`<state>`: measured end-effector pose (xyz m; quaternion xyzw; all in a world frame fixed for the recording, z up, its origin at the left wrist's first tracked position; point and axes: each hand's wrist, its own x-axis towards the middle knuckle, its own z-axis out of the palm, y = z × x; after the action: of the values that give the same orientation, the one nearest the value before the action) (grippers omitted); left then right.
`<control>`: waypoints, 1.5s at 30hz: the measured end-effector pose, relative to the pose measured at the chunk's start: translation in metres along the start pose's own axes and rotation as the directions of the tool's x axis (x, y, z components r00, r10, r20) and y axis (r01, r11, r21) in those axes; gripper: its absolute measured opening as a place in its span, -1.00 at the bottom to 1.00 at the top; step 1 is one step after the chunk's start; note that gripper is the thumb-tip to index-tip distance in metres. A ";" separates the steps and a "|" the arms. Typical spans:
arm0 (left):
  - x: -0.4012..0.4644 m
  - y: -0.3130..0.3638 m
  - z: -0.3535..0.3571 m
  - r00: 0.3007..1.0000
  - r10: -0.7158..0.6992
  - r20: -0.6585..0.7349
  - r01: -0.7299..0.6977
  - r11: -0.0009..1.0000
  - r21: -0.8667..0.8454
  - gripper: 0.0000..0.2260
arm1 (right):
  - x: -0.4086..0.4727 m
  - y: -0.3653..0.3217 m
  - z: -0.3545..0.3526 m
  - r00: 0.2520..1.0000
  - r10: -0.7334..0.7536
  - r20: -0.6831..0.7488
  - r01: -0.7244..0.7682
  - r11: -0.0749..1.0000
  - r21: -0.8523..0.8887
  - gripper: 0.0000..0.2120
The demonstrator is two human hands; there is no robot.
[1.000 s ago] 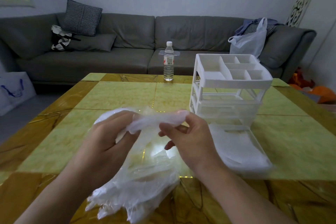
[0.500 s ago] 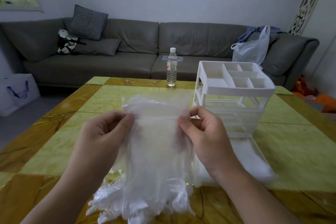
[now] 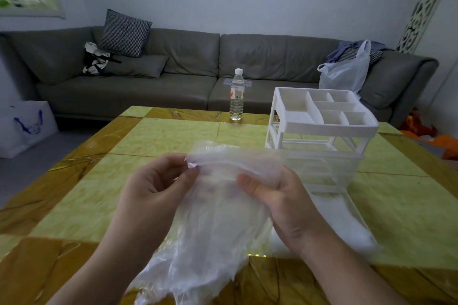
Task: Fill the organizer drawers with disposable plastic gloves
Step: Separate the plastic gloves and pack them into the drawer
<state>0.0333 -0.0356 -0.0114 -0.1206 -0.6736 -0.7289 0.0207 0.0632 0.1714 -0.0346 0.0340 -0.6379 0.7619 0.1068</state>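
Head view shows one sofa far beyond both hands, one yellow-tiled table beneath them, and one white organizer just past the right hand, its one pulled-out drawer lying to that hand's right. One water bottle stands at the table's far edge. Two bags sit in the room: one on the sofa, one on the floor far left of the left hand. Each hand pinches the top edge of the clear, crinkled gloves, a bundle hanging between them to the tabletop; how many it holds cannot be told.
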 end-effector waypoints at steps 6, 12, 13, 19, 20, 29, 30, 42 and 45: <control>-0.001 0.002 0.003 0.998 -0.040 0.043 0.042 0.998 -0.045 -0.80 | -0.001 -0.001 0.003 0.979 0.015 -0.202 -0.023 0.999 -0.035 -0.94; -0.002 -0.006 0.006 0.991 -0.112 0.075 0.100 0.983 0.153 -0.94 | -0.003 0.000 0.005 0.971 -0.077 -0.225 0.027 0.975 -0.220 -0.89; -0.003 -0.007 0.006 0.993 -0.101 0.056 0.091 0.983 0.159 -0.94 | -0.003 0.000 0.005 0.965 -0.136 -0.226 0.068 0.955 -0.288 -0.87; -0.003 -0.004 0.005 0.999 -0.045 0.019 0.041 0.982 0.185 -0.90 | -0.001 0.000 -0.003 0.906 -0.372 -0.200 0.265 0.870 -0.416 -0.78; -0.003 -0.003 0.005 0.999 -0.045 0.021 0.041 0.984 0.176 -0.88 | -0.001 0.000 -0.003 0.919 -0.347 -0.189 0.250 0.881 -0.401 -0.78; -0.005 0.000 0.006 0.998 -0.042 0.051 0.035 0.990 0.138 -0.80 | -0.003 -0.003 -0.001 0.972 -0.188 -0.139 0.137 0.941 -0.309 -0.69; -0.005 -0.001 0.005 0.998 -0.034 0.055 0.026 0.989 0.143 -0.81 | -0.003 -0.003 -0.002 0.973 -0.181 -0.141 0.133 0.945 -0.300 -0.67; -0.006 -0.002 0.007 0.992 -0.050 0.117 0.039 0.994 0.099 -0.88 | -0.004 -0.006 -0.003 0.972 -0.068 -0.226 0.031 0.986 -0.165 -0.91; -0.007 -0.001 0.008 0.988 -0.066 0.136 0.053 0.994 0.097 -0.88 | -0.004 -0.005 -0.001 0.957 -0.065 -0.282 0.023 0.989 -0.149 -0.89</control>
<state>0.0414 -0.0283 -0.0137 -0.1498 -0.7100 -0.6868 -0.0425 0.0678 0.1726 -0.0304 -0.0704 -0.6684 0.7080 0.2170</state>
